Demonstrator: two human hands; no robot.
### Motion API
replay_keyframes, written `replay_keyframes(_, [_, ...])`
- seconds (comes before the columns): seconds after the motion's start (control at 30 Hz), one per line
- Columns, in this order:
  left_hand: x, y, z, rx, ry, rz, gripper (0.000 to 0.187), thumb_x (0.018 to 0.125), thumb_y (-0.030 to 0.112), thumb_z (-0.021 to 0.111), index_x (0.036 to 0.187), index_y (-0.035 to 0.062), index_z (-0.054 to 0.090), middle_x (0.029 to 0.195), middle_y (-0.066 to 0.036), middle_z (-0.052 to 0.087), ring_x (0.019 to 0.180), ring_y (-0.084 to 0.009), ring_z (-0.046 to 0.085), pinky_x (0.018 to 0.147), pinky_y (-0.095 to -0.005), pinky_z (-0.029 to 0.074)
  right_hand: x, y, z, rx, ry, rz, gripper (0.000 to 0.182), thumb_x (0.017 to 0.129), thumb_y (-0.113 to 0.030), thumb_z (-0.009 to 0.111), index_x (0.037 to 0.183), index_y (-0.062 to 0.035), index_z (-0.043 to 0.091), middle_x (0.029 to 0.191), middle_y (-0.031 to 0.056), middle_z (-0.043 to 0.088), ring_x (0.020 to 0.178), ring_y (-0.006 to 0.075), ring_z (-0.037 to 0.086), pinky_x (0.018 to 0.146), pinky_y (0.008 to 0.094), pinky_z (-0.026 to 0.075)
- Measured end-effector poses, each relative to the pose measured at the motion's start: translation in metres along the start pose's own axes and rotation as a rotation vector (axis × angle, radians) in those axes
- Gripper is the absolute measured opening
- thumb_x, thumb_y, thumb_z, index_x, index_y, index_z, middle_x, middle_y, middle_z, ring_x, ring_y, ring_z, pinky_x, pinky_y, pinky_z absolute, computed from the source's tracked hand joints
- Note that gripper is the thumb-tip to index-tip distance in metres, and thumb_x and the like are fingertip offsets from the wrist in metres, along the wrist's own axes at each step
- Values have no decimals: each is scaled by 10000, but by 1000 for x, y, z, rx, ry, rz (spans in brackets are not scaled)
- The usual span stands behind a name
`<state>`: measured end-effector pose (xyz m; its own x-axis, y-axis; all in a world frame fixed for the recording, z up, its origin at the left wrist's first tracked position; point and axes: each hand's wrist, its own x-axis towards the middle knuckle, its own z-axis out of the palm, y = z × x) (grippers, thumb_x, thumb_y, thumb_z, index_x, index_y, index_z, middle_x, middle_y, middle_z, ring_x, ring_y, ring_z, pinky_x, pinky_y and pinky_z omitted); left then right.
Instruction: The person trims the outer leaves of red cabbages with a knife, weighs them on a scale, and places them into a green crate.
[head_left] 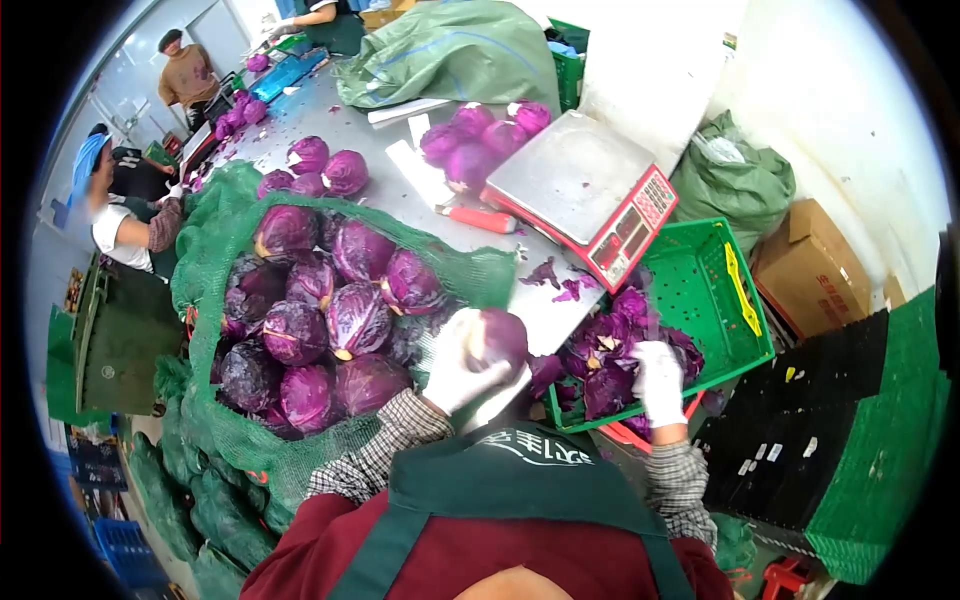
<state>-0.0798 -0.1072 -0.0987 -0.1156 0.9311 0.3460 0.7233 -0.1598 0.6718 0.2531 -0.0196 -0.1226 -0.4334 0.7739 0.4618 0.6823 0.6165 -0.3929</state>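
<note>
Holding red cabbage (497, 338) in left hand (455, 365) grip | right hand (659, 380) seemingly clenched on trimmed leaves (610, 385)

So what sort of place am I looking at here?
Probably a vegetable packing or sorting room: a green mesh sack full of purple cabbages, a red-trimmed electronic weighing scale on the steel table, and green plastic crates.

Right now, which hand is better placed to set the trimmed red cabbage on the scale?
Probably the left hand: it already grips the red cabbage. The right hand is down in the leaf scraps in the green crate, below the scale.
</note>
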Motion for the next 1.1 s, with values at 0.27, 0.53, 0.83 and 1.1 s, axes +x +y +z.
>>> replay_keyframes(0.27, [18,33,16,15,-381,56,1047,608,356,793,1391,-66,241,1372,-269,332,1292,-423,309,1093,-434,272,16,-92,46,483,-120,252,338,937,-157,471,1205,39,530,1169,225,574,1124,339,537,992,395,413])
replay_keyframes(0.53, [16,33,24,51,-407,-26,1030,627,389,781,1382,-74,254,1380,-273,316,1296,-419,295,1086,-435,285,20,-113,31,470,-302,293,508,979,-205,413,1397,63,304,1369,265,418,1260,344,446,1047,358,353])
replay_keyframes(0.83, [14,47,22,140,-321,13,1022,645,402,759,1384,-82,246,1400,-272,301,1288,-419,304,1073,-437,314,31,-123,23,209,-404,223,478,979,-217,404,1347,86,365,1362,264,424,1226,342,478,987,362,422])
replay_keyframes(1.1, [19,55,25,180,-325,-35,1032,631,370,770,1398,-63,233,1398,-262,316,1274,-428,313,1050,-439,350,39,-73,56,-6,-191,-102,298,941,-187,418,1055,43,570,949,206,651,801,302,653,692,398,528])
